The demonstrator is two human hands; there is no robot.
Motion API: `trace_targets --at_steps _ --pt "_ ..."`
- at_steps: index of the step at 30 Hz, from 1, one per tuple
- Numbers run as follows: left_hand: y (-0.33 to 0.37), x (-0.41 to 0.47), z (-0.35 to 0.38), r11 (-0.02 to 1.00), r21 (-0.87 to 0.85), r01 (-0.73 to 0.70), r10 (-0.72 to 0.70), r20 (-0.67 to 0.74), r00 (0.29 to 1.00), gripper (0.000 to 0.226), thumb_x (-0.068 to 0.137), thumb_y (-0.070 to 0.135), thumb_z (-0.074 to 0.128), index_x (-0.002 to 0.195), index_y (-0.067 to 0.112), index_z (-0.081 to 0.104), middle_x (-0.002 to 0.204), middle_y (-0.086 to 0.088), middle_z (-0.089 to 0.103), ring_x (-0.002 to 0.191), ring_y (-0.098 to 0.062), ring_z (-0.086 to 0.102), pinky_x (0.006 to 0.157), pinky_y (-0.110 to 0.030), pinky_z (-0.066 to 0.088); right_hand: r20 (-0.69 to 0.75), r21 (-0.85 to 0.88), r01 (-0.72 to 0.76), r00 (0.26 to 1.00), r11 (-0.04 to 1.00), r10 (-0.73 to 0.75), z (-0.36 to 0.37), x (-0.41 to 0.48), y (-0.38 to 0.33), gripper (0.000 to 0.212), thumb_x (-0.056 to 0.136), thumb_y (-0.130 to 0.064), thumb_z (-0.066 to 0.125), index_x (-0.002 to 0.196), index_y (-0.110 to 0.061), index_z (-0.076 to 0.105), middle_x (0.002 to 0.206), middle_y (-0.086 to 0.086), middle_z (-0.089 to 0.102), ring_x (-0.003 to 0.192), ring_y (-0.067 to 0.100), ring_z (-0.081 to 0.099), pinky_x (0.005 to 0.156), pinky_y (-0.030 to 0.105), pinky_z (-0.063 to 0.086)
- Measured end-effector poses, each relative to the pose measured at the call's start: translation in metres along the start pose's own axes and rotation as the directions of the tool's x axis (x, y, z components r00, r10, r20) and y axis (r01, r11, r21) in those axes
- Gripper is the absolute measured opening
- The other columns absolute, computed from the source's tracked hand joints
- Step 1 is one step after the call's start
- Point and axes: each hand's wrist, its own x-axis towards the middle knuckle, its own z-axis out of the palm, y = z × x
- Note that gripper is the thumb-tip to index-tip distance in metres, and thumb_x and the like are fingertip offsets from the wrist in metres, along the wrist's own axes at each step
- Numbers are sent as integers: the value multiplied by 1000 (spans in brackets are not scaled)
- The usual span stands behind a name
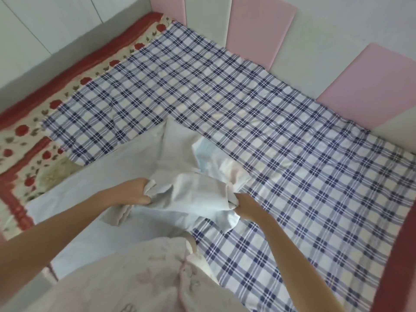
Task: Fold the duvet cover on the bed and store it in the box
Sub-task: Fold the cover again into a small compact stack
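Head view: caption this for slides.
The left hand and right hand grip the bunched white duvet cover over a blue plaid sheet.

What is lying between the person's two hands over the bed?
In the head view, a bunched span of the white duvet cover runs from the left hand to the right hand; both hands grip it.

left hand [138, 191]: bare | left forearm [67, 224] behind it: uncovered to the frame edge | right hand [244, 202]: bare | right forearm [292, 251] behind it: uncovered too | garment [139, 273] below both wrists: pale pinkish-white cloth, faint pink flower print, thin pink seam line | fine detail blurred
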Motion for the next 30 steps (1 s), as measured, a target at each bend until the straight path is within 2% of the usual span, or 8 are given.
trace_targets --at_steps 7,10,13,16,18,23,26,30 --pt "15 -51 99 863 473 -177 88 202 975 61 53 60 72 94 31 37 86 8 57 78 -15 56 64 -28 38 315 145 -15 949 989 -32 90 -72 52 33 85 -27 57 118 -23 55 103 -2 65 87 17 59 76 28 48" --pt "10 -53 133 801 553 -230 140 200 970 31 72 36 63 96 27 46 94 3 61 87 -20 59 69 -30 39 373 81 -17 928 997 -15 103 -98 64 57 73 -36 76 120 -23 48 106 -4 62 93 14 57 81 25 46" --pt "2 -55 165 808 547 -219 230 50 972 13 80 19 53 92 23 53 94 2 62 89 -21 61 70 -30 41 348 -158 6 936 987 50 122 -109 71 58 77 -19 72 126 -14 42 102 3 61 85 17 56 64 21 44" --pt "-3 -67 191 863 482 -154 218 -79 973 15 78 13 54 90 22 53 85 3 62 79 -19 61 68 -30 46 169 -281 1 984 960 48 126 -107 68 52 87 -5 54 136 -11 35 100 4 61 88 25 63 68 31 53" --pt "-8 -81 198 929 366 -57 157 -249 956 24 72 9 60 89 22 49 69 3 59 61 -19 58 55 -30 45 -90 -247 -3 996 969 -20 114 -101 61 52 92 -6 45 142 -13 29 114 10 63 95 31 63 79 41 53" --pt "-7 -133 184 998 5 -61 44 -745 665 33 66 20 68 95 16 51 49 16 37 37 -13 39 40 -14 28 -458 -165 208 850 964 -261 56 -64 -6 50 84 -2 54 133 -9 45 117 18 56 88 39 62 68 40 49" --pt "-4 -146 197 988 -135 68 -147 -747 649 33 72 24 57 101 11 54 56 3 49 45 -21 47 44 -22 33 -357 -228 209 890 951 -282 47 -29 -49 41 86 -8 59 126 -9 50 124 16 50 92 37 61 70 38 48" --pt "-10 -144 212 923 -231 308 -382 -455 804 37 79 18 63 115 13 52 83 0 58 74 -26 59 64 -28 43 -14 -241 160 986 957 -168 68 -3 -76 31 92 -15 51 121 -6 51 111 15 62 101 34 59 77 38 50"
